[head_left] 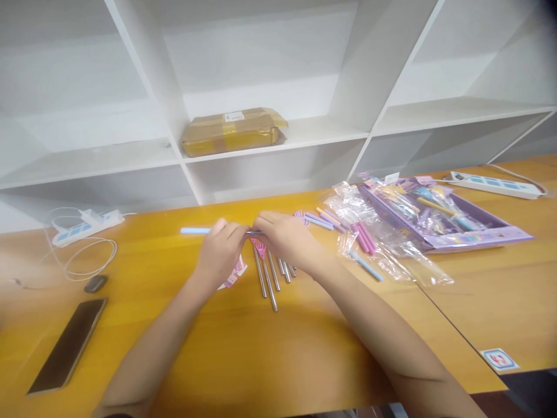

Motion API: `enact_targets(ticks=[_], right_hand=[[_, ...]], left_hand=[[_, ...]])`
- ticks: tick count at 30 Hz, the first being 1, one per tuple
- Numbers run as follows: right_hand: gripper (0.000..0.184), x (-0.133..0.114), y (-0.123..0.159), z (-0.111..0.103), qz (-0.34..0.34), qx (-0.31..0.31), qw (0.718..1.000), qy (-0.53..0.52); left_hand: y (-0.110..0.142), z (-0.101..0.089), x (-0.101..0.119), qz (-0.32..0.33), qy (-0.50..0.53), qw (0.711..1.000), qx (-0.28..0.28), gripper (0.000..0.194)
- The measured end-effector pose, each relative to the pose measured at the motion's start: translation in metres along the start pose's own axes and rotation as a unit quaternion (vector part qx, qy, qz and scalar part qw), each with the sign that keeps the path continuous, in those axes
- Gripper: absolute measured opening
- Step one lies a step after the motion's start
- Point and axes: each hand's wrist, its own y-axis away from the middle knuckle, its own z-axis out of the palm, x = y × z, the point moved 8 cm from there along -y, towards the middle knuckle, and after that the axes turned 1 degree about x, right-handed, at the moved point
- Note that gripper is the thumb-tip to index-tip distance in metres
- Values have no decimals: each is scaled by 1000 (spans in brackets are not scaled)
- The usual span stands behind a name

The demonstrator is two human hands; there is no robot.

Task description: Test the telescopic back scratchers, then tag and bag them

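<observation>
My left hand [223, 248] and my right hand [285, 237] meet over the middle of the wooden table [243, 342], fingers pinched. Between them runs a thin rod: a light blue sleeve [195, 230] sticks out to the left of my left hand, and a metal section shows between the two hands. Below the hands lie several bare metal rods [270, 277], one with a pink hand-shaped tip [260, 249]. A small pink and white paper [235, 274] lies under my left wrist.
Purple, pink and blue sleeves [343, 226] and clear wrappers [391, 249] lie to the right, beside an open purple box [456, 223]. A phone [67, 345], a small dark object [96, 283] and a power strip [85, 225] lie left. A wrapped parcel [232, 130] sits on the shelf.
</observation>
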Motion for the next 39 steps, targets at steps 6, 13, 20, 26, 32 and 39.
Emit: enact_targets(ticks=[6, 13, 20, 26, 32, 39], right_hand=[[17, 1, 0, -1, 8, -6, 1000, -2], [14, 2, 1, -2, 20, -18, 999, -18], [13, 4, 0, -5, 25, -23, 999, -21], [11, 30, 2, -21, 47, -21, 999, 13], [2, 69, 5, -36, 77, 10, 997, 31], [15, 154, 48, -34, 249, -20, 967, -48]], left_hand=[[-1, -1, 3, 7, -7, 1000, -8, 22], [-2, -5, 4, -3, -6, 1000, -12, 20], [-1, -2, -1, -12, 11, 1000, -27, 17], [1, 6, -26, -82, -17, 993, -85, 16], [22, 42, -54, -197, 47, 952, -229, 20], [78, 107, 5, -281, 480, 731, -396, 36]])
